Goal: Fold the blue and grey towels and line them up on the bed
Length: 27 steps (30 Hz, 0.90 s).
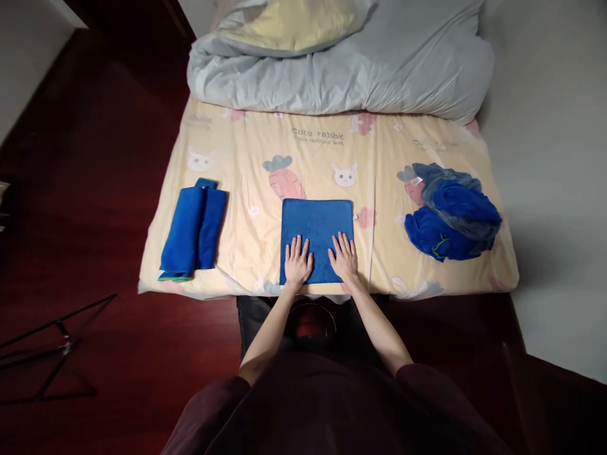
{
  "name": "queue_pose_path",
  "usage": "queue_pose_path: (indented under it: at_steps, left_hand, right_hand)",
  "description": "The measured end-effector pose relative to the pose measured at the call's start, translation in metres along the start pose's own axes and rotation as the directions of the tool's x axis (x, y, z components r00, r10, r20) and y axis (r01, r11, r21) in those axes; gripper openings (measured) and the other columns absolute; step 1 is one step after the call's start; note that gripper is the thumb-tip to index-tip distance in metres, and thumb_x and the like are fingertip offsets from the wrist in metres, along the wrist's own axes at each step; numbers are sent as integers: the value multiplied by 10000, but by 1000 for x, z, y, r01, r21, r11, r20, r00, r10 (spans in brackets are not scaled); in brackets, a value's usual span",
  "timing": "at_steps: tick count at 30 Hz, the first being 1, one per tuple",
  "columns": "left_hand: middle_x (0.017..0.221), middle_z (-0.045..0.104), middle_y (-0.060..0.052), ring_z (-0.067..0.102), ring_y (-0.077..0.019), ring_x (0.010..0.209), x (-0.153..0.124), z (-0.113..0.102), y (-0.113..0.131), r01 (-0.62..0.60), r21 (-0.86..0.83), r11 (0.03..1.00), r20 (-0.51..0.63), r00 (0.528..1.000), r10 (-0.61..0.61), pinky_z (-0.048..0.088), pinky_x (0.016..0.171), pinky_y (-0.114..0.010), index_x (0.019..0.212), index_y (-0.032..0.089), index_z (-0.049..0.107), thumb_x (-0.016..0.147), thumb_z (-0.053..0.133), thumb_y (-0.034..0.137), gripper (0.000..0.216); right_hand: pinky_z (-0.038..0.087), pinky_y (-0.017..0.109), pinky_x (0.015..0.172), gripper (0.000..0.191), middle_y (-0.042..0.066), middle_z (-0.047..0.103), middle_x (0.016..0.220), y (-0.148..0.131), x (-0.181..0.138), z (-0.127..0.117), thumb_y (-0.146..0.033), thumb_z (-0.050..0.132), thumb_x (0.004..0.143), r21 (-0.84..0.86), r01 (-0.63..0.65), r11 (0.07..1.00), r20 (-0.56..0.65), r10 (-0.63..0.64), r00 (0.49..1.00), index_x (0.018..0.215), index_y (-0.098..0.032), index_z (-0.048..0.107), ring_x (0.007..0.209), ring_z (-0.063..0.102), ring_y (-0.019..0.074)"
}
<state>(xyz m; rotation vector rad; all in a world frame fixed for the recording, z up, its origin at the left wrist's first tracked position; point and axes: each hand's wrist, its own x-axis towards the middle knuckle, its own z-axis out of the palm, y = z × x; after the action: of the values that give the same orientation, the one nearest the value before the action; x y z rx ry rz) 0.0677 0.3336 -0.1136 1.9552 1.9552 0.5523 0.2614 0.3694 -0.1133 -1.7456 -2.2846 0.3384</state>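
A square blue cloth [318, 221] lies flat near the front edge of the bed, with a small white tag at its right side. My left hand [298, 260] rests palm down on its lower left part, fingers spread. On the lower right part lies my right hand [344, 258], also flat with the fingers apart. Folded blue cloths [192, 227] sit to the left, showing some green edging. Off to the right is a crumpled heap of blue and grey-blue cloths [455, 212].
The bed [246, 246] has a yellow sheet printed with rabbits and carrots. A bunched grey quilt [332, 79] with a yellow part covers its far end. A wall [564, 189] stands at the right. Thin black stand legs [57, 347] are on the dark red floor at the left.
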Motion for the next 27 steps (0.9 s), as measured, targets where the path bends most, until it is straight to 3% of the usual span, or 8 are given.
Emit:
queue_pose_path:
  at_steps: [10,21,27]
  left_hand:
    - [1760,176,-122,96,-271,1651,-44,-24,-23,135,-62,989,-22,990,-137,60,1347,-542,1652,165,352,1049,388,405,650]
    - [1743,228,-165,137,-271,1645,-114,-28,-59,152,-51,987,-52,987,-155,94,1337,-520,1656,121,310,1049,368,425,681]
    - [1709,335,-147,247,-281,1618,-131,-28,-80,176,-147,973,-42,982,-184,196,1319,-532,1532,218,521,1026,460,397,539]
  right_hand:
    - [182,534,1327,573,135,317,1719,18,-49,-18,-347,315,1092,34,-91,995,-48,92,995,1612,-142,441,1632,211,244]
    - [264,559,1282,537,193,493,1606,21,-111,-7,-329,328,1071,117,-213,970,-215,234,948,1506,-107,552,1551,368,285]
    - [415,508,1186,393,192,622,1434,27,-133,-8,-348,498,995,270,-210,940,-285,286,915,1253,-158,725,1371,529,319]
